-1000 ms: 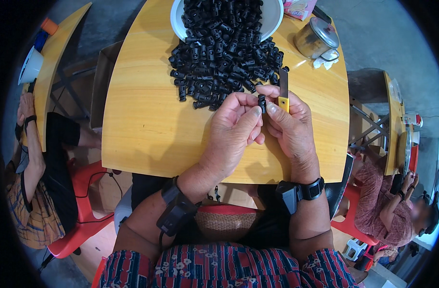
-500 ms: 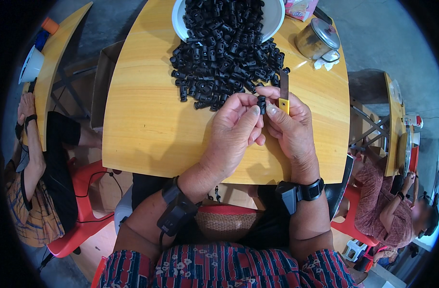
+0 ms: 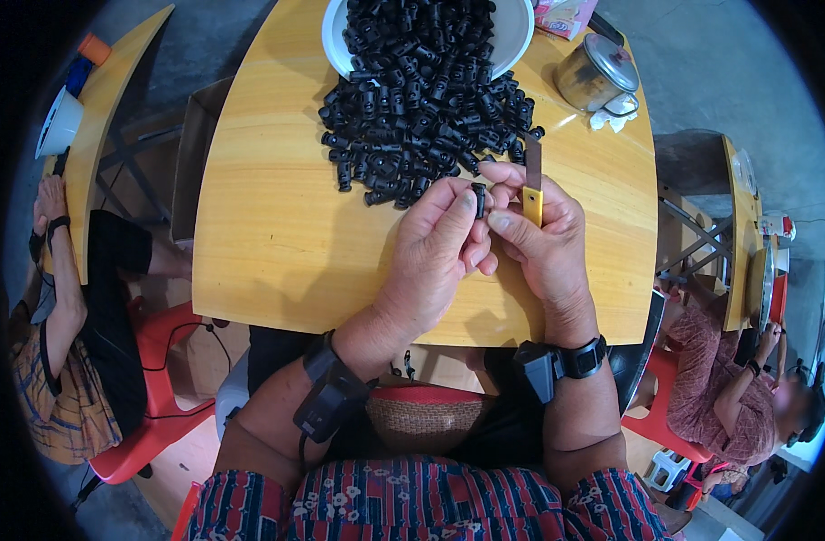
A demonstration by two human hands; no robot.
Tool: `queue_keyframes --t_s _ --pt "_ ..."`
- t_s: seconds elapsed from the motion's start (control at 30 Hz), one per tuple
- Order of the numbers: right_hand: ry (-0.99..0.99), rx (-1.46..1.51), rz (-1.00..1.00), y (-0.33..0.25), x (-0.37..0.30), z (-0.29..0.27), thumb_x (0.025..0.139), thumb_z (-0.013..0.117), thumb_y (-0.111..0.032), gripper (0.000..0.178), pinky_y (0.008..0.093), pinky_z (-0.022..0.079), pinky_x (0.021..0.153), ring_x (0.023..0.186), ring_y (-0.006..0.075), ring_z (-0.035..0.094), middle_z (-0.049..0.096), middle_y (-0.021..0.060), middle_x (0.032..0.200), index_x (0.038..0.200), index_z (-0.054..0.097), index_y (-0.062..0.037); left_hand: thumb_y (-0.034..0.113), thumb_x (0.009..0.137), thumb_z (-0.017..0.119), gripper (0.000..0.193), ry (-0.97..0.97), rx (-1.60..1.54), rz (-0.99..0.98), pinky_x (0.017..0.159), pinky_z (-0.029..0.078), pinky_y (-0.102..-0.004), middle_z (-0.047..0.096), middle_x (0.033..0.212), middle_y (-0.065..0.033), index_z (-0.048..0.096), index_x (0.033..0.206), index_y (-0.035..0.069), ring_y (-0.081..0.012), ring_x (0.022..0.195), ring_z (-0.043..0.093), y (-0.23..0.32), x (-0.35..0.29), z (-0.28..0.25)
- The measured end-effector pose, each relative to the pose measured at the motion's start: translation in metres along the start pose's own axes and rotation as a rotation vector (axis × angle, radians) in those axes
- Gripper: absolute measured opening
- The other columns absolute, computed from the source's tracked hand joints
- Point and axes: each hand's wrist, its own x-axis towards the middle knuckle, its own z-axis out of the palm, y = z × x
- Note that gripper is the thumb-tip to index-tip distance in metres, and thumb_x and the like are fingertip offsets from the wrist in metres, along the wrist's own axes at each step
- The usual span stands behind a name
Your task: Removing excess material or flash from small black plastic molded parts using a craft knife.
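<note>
A small black plastic cord lock (image 3: 479, 201) is pinched between the thumb and fingers of my left hand (image 3: 433, 239), just above the table's near half. Close beside it on the right, my right hand (image 3: 555, 239) holds a knife with a yellow handle (image 3: 532, 207). Its dark flat blade points away from me, and the right fingertips are right at the cord lock; whether they touch it I cannot tell. Beyond both hands lies a heap of similar black cord locks (image 3: 412, 126), spilling out of a white bowl (image 3: 334, 41).
On the far right of the wooden table (image 3: 277, 243) stand a lidded metal pot (image 3: 585, 79), crumpled white tissue (image 3: 613, 115) and a pink package (image 3: 561, 16). A woven basket (image 3: 426, 422) sits below the near edge. Other people sit at tables on both sides.
The cord lock has shifted slightly left and turned in my left fingers. My right thumb has moved a little down and left, while the knife stays in my right hand.
</note>
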Motion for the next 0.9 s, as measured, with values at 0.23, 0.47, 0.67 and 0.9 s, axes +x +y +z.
queue_keyframes --t_s 0.23,0.47,0.67,0.9 --pt "-0.017 -0.159 -0.076 0.010 0.000 0.003 0.074 0.071 0.002 0.040 0.0244 0.046 0.086 0.093 0.0090 0.057 0.064 0.0035 0.103 0.113 0.062 -0.0030 0.027 0.099 0.044 0.021 0.041 0.023 -0.014 0.057 0.040 -0.0210 0.049 0.081 0.0025 0.052 0.097 0.008 -0.0031 0.059 0.037 0.006 -0.001 0.005" --pt "-0.009 -0.228 -0.120 0.011 0.000 0.002 0.072 0.074 -0.002 0.043 0.0252 0.047 0.085 0.093 0.0105 0.058 0.065 0.0053 0.104 0.113 0.062 -0.0026 0.030 0.100 0.040 0.024 -0.050 0.015 -0.056 0.065 0.042 -0.0237 0.049 0.086 0.0012 0.050 0.104 0.009 -0.0059 0.073 0.044 0.004 0.001 -0.009" --pt "0.033 -0.511 -0.259 0.006 -0.004 0.005 0.081 0.065 -0.014 0.030 0.0281 0.048 0.079 0.088 0.0192 0.062 0.065 0.0116 0.097 0.108 0.062 -0.0007 0.030 0.100 0.039 0.022 -0.103 -0.069 -0.062 0.066 0.041 -0.0256 0.046 0.083 0.0023 0.048 0.108 0.011 -0.0079 0.079 0.047 0.004 -0.001 -0.012" --pt "0.019 -0.782 -0.427 0.005 0.001 0.001 0.087 0.052 -0.023 0.023 0.0332 0.048 0.068 0.075 0.0311 0.060 0.059 0.0155 0.082 0.089 0.059 -0.0016 0.031 0.100 0.035 0.023 -0.051 -0.138 -0.101 0.059 0.041 -0.0266 0.039 0.074 0.0012 0.043 0.089 0.012 -0.0087 0.062 0.039 0.010 0.000 -0.005"
